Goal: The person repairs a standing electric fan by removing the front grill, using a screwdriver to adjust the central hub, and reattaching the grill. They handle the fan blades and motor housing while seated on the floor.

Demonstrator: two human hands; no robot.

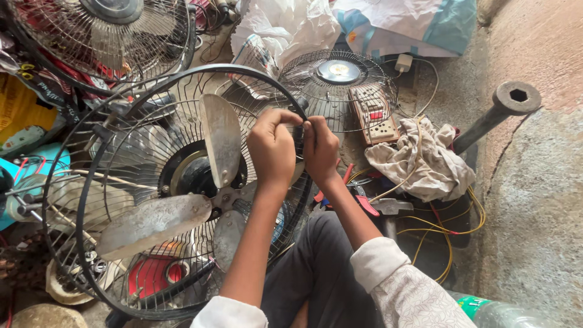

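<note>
Both hands, the left hand [271, 147] and right hand [320, 149], pinch closed on the black round wire fan guard rim [182, 76], apparently fastening it; beyond lie a crumpled beige rag [425, 161] and yellow wires [452, 228].

Fan [182, 194] in front of me: dusty table fan, front grille off. Three grey metal blades [159, 223] exposed, grimy, bolted to a central hub over a dark round motor housing. Black wire rear guard [121, 152] behind the blades, ringed by a thick black rim [243, 71]. The fan stands tilted, face toward me, its right rim edge at my knee. I'm pinching that rim on its upper right side.
</note>
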